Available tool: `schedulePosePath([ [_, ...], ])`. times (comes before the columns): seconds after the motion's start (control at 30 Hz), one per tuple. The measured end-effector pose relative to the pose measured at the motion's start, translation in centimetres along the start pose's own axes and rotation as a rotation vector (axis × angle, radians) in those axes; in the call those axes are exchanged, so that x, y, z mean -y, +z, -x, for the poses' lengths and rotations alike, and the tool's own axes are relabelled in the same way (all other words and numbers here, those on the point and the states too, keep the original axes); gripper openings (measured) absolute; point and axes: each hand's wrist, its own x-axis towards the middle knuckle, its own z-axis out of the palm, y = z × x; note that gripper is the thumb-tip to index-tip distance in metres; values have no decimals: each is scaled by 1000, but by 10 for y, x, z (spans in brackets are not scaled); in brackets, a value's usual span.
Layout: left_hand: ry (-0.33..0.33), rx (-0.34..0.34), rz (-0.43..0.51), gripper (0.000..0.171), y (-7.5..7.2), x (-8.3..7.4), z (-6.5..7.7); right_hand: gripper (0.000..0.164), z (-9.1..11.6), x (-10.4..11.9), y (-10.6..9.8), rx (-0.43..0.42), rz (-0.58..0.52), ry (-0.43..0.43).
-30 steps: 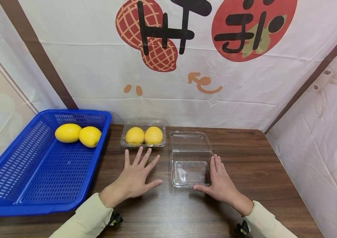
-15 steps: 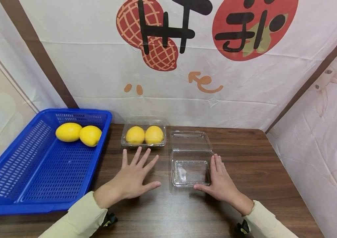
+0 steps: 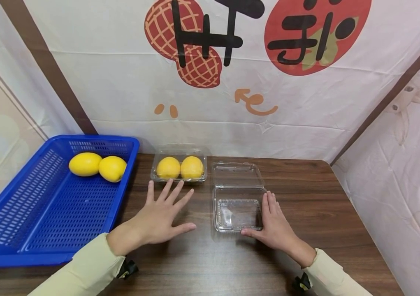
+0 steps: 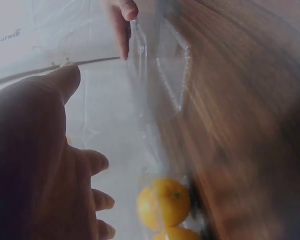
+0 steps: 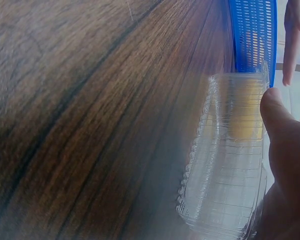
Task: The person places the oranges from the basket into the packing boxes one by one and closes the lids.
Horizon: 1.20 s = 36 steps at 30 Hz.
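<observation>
My left hand (image 3: 154, 222) is over the table with its fingers spread, holding nothing. Just beyond its fingertips sits a closed clear plastic clamshell box (image 3: 178, 181) with two round yellow fruits (image 3: 168, 167) inside. My right hand (image 3: 278, 230) rests at the near right corner of an opened clear clamshell box (image 3: 237, 213), its fingers straight along the right side and the thumb at the front edge. No fruit is in this box, and its lid (image 3: 237, 174) lies back. The right wrist view shows the thumb (image 5: 277, 112) by the rim; the other fingers are out of sight there.
A blue plastic basket (image 3: 73, 222) stands at the left, with two yellow lemon-shaped fruits (image 3: 85, 164) at its far end. A printed cloth (image 3: 121, 74) hangs behind the brown wooden table (image 3: 306, 193), and another hangs at the right.
My left hand has moved left and slightly toward me, fingers still spread, in the direction of the basket. The right hand and both boxes have stayed in place.
</observation>
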Motion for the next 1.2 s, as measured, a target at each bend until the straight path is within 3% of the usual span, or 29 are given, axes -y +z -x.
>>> schedulePosePath([
  [0.67,-24,-3,-2,89,-41,17,3,128,0,1,-1,-17,18,-11],
  [1.2,-69,4,-28,88,-61,35,10,129,0,1,-1,-5,12,-4],
])
